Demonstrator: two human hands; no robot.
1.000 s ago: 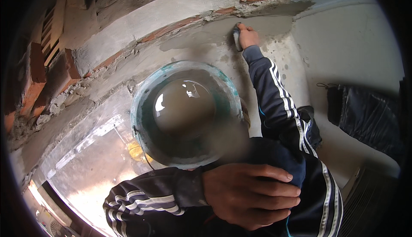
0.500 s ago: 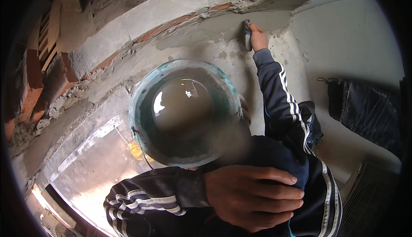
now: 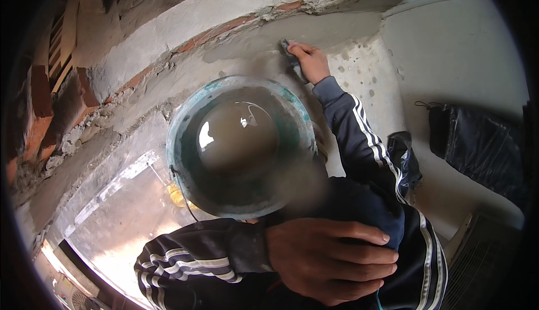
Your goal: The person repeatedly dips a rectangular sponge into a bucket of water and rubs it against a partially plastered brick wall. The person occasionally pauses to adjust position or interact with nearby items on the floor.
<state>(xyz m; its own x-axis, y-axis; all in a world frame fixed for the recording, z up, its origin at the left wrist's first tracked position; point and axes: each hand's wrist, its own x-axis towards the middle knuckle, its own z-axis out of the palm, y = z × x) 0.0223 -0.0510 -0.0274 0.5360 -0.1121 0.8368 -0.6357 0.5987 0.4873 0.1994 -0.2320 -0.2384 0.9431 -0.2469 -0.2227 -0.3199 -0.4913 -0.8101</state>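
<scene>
My right hand [image 3: 312,62] is stretched out to the wall and closed round a small dark grey, flat-sided block-like tool [image 3: 292,60]. The tool lies against the lower edge of a smooth band of damp grey plaster [image 3: 328,29]; its exact kind is hard to tell. My left hand [image 3: 334,259] lies across my body, fingers spread over dark blue cloth, holding nothing. Between my arms and the wall stands a green-blue bucket [image 3: 174,125] with murky water [image 3: 238,139] in it.
Exposed brick [image 3: 40,105] and rough mortar edge the wall at left. On the right are a black plastic sheet or bag [image 3: 483,144] and a smaller black bag [image 3: 403,155]. Something yellow [image 3: 177,194] lies beside the bucket. A fan [image 3: 80,300] shows at lower left.
My right hand has moved left and slightly down along the wall with the tool, which is now more tilted. Spotted pale wall shows where it was. My left hand stays put.
</scene>
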